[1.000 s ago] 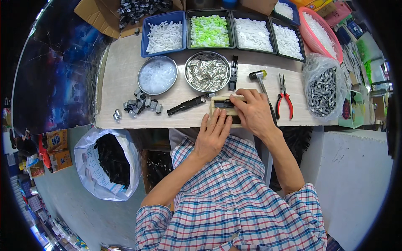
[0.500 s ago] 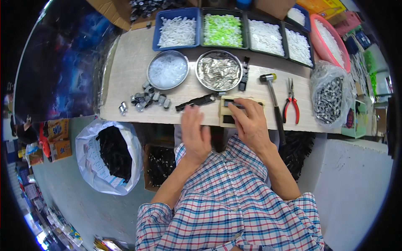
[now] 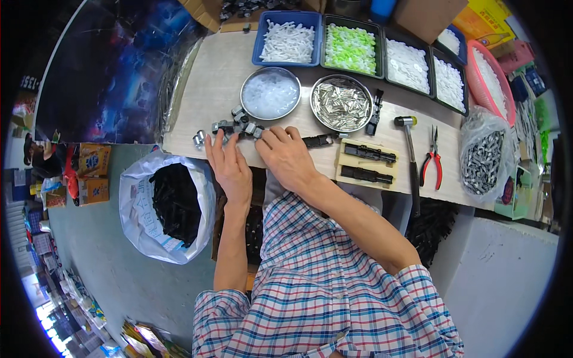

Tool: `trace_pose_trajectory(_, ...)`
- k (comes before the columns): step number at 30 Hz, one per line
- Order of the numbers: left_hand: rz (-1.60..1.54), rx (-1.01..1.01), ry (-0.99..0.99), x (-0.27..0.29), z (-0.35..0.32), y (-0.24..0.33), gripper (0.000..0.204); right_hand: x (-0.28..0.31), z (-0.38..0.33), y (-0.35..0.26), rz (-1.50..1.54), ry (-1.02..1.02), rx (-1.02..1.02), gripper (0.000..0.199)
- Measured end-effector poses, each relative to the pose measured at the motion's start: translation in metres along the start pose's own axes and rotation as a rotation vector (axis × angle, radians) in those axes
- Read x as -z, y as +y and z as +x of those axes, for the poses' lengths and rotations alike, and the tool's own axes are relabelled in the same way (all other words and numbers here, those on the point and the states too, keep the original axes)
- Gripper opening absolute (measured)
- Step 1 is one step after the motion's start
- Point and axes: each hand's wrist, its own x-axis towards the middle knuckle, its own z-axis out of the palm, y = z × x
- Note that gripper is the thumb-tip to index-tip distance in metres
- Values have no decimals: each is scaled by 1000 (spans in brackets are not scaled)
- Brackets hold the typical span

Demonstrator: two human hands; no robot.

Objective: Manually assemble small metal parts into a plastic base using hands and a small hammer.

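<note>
Small grey metal-and-plastic parts (image 3: 234,127) in a loose pile near the surface (image 3: 197,89) edge look light, stiff and easy to pinch singly, under the spread, empty left hand (image 3: 230,167) and right hand (image 3: 286,155).

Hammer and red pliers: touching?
Apart. Head view shows bare tabletop between the hammer handle and the red pliers lying beside it.

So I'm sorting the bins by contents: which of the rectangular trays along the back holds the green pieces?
The second tray from the left, between the blue tray and the next tray, both holding white parts.
</note>
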Motion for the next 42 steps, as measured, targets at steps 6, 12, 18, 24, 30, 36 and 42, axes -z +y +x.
trace_pose_trajectory(6,34,117,126,2,2,-25,27,-3,10,-4,-24,-48,12,18)
trace_pose_trajectory(12,99,-55,83,-3,4,-36,27,-4,6,-2,-22,-43,39,16)
trace_pose_trajectory(18,179,-56,-3,0,18,-25,24,5,-4,3,-15,-48,101,17)
trace_pose_trajectory(24,114,-4,-52,1,22,-31,22,65,-57,15,227,219,-105,28)
trace_pose_trajectory(30,47,46,-45,-2,24,-19,19,94,-103,67,-47,262,-271,23)
trace_pose_trajectory(36,60,70,-93,-1,21,-26,20,94,-106,77,-52,170,-246,24)
trace_pose_trajectory(42,65,92,-76,8,19,-22,22,104,-114,71,-98,24,-255,38)
